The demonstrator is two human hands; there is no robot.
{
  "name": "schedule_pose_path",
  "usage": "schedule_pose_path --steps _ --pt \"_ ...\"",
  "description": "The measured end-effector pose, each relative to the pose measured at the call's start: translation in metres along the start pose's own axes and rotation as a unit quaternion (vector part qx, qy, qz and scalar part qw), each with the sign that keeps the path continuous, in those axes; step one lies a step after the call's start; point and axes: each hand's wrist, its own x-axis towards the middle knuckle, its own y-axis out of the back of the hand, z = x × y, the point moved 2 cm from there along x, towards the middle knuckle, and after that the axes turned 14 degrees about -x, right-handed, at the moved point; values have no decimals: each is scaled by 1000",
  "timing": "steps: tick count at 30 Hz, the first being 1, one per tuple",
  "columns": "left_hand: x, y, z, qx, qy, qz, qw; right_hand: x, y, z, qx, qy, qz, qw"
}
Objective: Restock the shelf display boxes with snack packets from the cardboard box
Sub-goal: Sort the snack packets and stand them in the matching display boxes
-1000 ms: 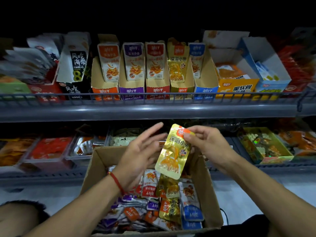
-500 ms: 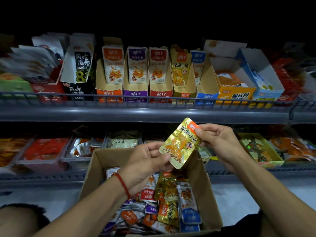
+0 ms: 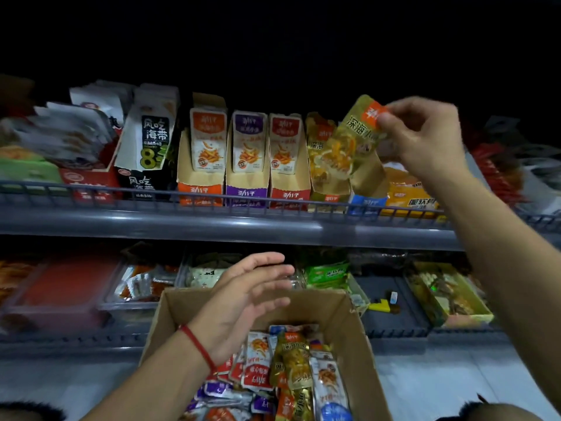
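My right hand (image 3: 425, 135) pinches the top corner of a gold snack packet (image 3: 353, 141), held up in front of the gold display box (image 3: 329, 189) and the blue one (image 3: 367, 202) on the upper shelf. My left hand (image 3: 246, 302) hovers with straight fingers over the open cardboard box (image 3: 352, 323), holding nothing. Inside the box lie several mixed packets (image 3: 291, 366) in red, gold, blue and purple. Orange (image 3: 200, 189), purple (image 3: 247, 189) and red (image 3: 290, 189) display boxes stand in a row, each with upright packets.
A grey shelf rail (image 3: 212, 220) runs in front of the upper display boxes. A black seaweed box (image 3: 145, 165) stands to the left, an orange box (image 3: 409, 199) to the right. The lower shelf holds clear trays (image 3: 139, 290) and a green-gold box (image 3: 449, 296).
My right hand has lifted the gold packet from over the cardboard box up to the upper shelf. My left hand let go of the packet and stays above the box.
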Motion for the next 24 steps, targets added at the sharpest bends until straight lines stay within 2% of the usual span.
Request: schedule_pose_path --steps 6,12,18,24 --pt "1 3 4 10 1 7 1000 34 -44 3 -125 47 -64 989" --pt "2 4 9 24 -2 -7 1000 32 -75 12 -158 98 -123 975" --pt "2 3 11 39 -1 1 999 44 -83 20 -236 154 -115 953" --pt "1 3 12 54 -17 10 998 59 -94 20 -274 169 -113 940"
